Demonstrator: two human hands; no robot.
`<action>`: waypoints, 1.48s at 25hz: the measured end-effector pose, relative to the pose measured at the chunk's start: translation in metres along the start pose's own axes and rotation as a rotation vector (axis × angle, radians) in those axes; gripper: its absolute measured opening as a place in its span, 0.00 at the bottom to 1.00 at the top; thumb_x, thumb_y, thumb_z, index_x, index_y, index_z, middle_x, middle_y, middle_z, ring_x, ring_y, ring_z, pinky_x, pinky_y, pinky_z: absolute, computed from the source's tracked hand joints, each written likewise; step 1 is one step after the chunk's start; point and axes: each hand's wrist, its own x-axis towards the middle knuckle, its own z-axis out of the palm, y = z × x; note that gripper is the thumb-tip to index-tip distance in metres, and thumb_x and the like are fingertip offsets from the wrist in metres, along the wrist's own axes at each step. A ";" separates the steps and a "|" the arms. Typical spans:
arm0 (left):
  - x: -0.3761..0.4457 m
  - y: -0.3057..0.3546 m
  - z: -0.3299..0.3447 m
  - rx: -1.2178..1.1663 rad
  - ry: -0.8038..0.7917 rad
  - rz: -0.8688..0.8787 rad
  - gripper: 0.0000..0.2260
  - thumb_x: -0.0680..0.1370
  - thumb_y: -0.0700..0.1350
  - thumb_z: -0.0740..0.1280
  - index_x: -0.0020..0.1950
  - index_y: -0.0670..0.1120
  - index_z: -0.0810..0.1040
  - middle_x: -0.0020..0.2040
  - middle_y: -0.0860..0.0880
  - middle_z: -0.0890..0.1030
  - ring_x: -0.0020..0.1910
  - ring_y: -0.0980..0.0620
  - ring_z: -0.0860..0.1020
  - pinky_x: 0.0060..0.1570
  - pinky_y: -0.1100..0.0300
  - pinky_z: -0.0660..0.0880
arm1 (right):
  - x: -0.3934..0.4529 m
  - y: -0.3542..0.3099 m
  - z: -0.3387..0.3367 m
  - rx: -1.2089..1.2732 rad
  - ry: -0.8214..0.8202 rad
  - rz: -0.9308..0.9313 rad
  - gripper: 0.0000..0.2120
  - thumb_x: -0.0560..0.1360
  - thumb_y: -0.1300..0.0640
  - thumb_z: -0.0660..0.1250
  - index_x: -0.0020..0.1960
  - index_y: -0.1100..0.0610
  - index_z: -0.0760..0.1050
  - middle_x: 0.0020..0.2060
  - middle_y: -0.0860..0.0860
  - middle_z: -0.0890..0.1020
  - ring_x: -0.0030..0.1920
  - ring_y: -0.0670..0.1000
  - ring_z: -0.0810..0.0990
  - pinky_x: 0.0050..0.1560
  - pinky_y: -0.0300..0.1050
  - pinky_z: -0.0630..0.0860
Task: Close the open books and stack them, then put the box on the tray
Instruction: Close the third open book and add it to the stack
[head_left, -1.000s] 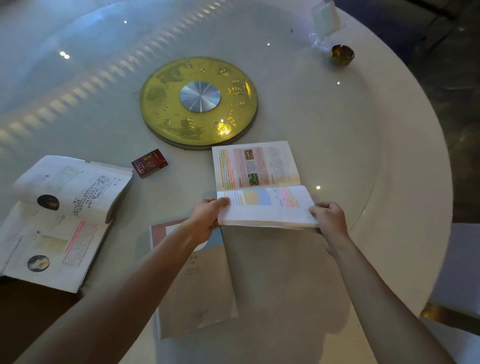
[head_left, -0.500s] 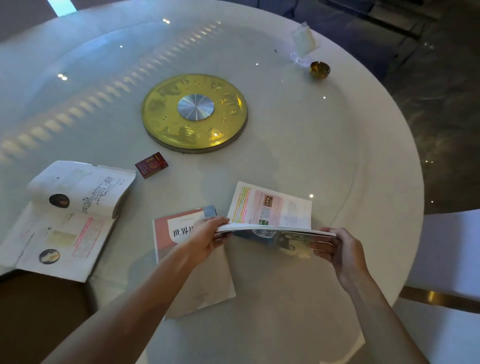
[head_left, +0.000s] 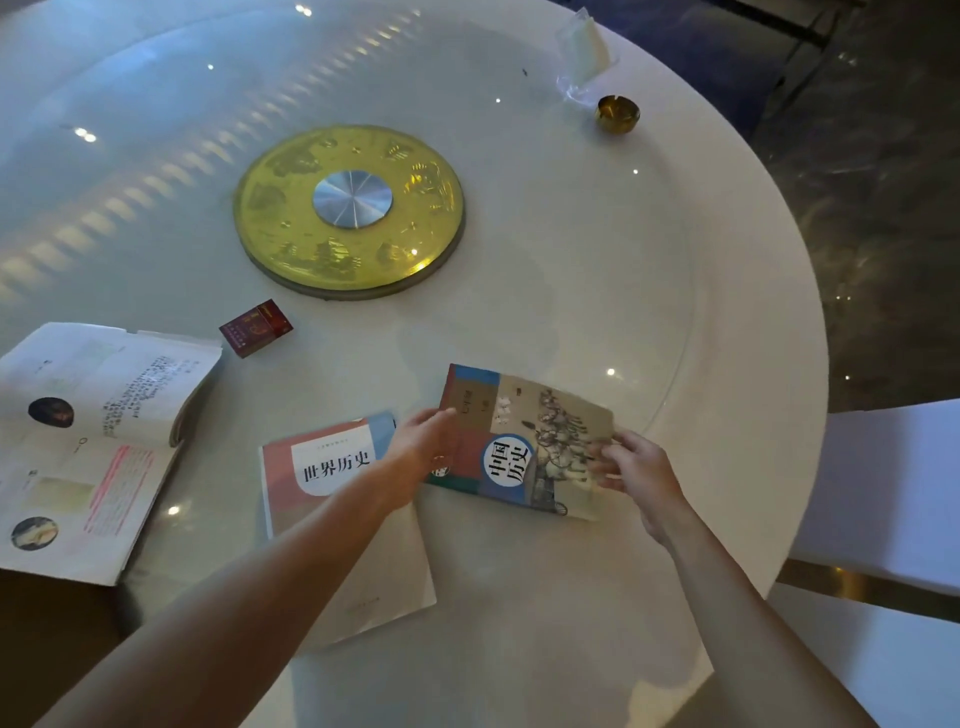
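Note:
A closed book with a painted horse scene on its cover (head_left: 524, 441) lies on the round table. My left hand (head_left: 423, 441) holds its left edge and my right hand (head_left: 631, 467) holds its right edge. Just left of it lies another closed book with a red and white cover (head_left: 322, 467), partly under my left forearm. An open book (head_left: 88, 441) rests at the table's left edge. A small dark red box (head_left: 255, 328) sits between the open book and the round golden tray (head_left: 348, 213) at the table's middle.
The white round table (head_left: 649, 260) has a glass top. A small brass ashtray (head_left: 616, 113) and a clear plastic packet (head_left: 582, 49) sit at the far right. A white chair (head_left: 883, 493) stands at the right, dark floor beyond.
The book in my hands was open with coloured pages showing; its upper half folded down and it is now closed, cover up. The view has tilted slightly.

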 end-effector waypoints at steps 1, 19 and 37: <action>0.003 -0.004 0.001 0.115 0.046 0.045 0.20 0.81 0.49 0.67 0.70 0.41 0.73 0.63 0.42 0.81 0.53 0.45 0.81 0.45 0.56 0.78 | 0.010 -0.001 0.002 -0.067 0.016 0.014 0.13 0.77 0.61 0.65 0.59 0.55 0.82 0.50 0.58 0.87 0.43 0.52 0.85 0.45 0.52 0.82; -0.010 -0.059 0.065 -0.110 0.220 -0.233 0.15 0.78 0.40 0.68 0.63 0.40 0.73 0.46 0.42 0.79 0.36 0.52 0.72 0.34 0.60 0.71 | 0.074 0.008 0.017 -1.013 0.024 -0.328 0.09 0.78 0.52 0.67 0.55 0.56 0.75 0.52 0.55 0.79 0.52 0.57 0.76 0.48 0.52 0.75; -0.043 -0.039 -0.003 0.080 0.257 0.140 0.02 0.81 0.46 0.67 0.53 0.51 0.76 0.48 0.46 0.84 0.42 0.47 0.86 0.36 0.51 0.84 | -0.039 0.038 0.055 -0.062 -0.067 0.110 0.07 0.77 0.58 0.67 0.49 0.59 0.82 0.44 0.57 0.88 0.42 0.54 0.86 0.44 0.53 0.82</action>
